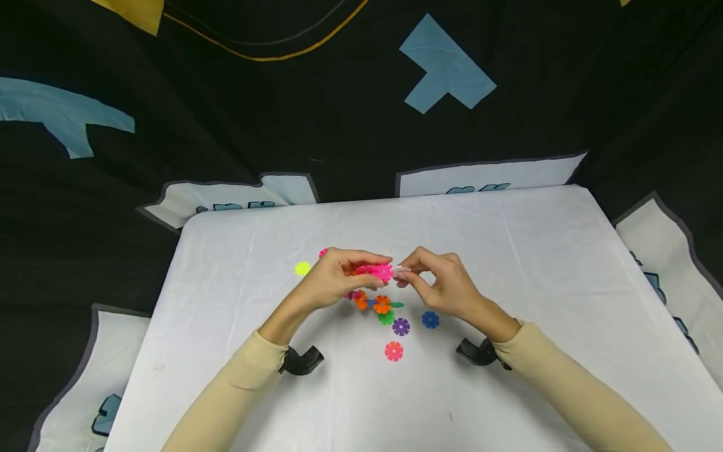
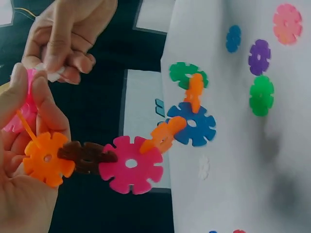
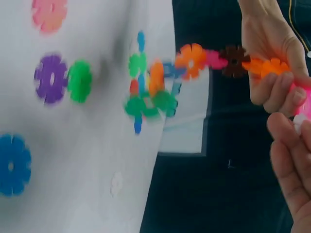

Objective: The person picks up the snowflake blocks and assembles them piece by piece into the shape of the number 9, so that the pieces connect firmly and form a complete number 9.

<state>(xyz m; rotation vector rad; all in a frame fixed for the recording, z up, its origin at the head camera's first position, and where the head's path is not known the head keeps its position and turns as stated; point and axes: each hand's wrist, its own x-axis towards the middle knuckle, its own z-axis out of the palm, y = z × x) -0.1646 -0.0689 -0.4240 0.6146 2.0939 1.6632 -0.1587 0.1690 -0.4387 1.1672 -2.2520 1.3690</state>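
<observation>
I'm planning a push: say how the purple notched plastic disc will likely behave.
The purple notched plastic disc lies flat on white cloth, so should probably slide, not roll. It looks small and thin, so likely light.

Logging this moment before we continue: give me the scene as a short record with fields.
Left hand: pinches a pink disc of the chain
Right hand: pinches a white disc near the pink disc's edge
White and pink slotted together: cannot tell
Chain: linked notched discs, including brown, magenta, orange, blue and green
Loose on the table: blue disc, purple disc, coral disc, green disc
</observation>
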